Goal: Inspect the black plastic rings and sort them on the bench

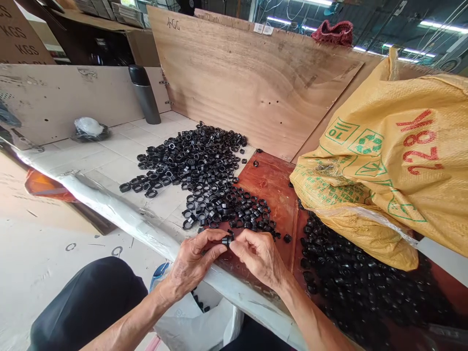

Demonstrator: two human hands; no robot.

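Between the fingertips of my two hands is a small black plastic ring part (pixel 226 240). My left hand (pixel 197 256) pinches it between thumb and forefinger. My right hand (pixel 259 254) has its thumb and fingers closed against the part's right side; whether it grips a second piece is hidden. Just beyond my fingers lies a heap of black plastic rings (pixel 197 156), spreading from the pale tabletop onto a reddish-brown board (pixel 272 183). At the right, a second pile of small black parts (pixel 351 278) lies in shadow.
A yellow woven sack (pixel 365 146) slumps over the right pile. Plywood panels (pixel 248 78) wall the table's back. A dark grey flask (pixel 146 97) and a clear plastic-wrapped bundle (pixel 89 127) stand at the left. Below the padded front edge (pixel 146 224) hangs a white bag (pixel 193 321).
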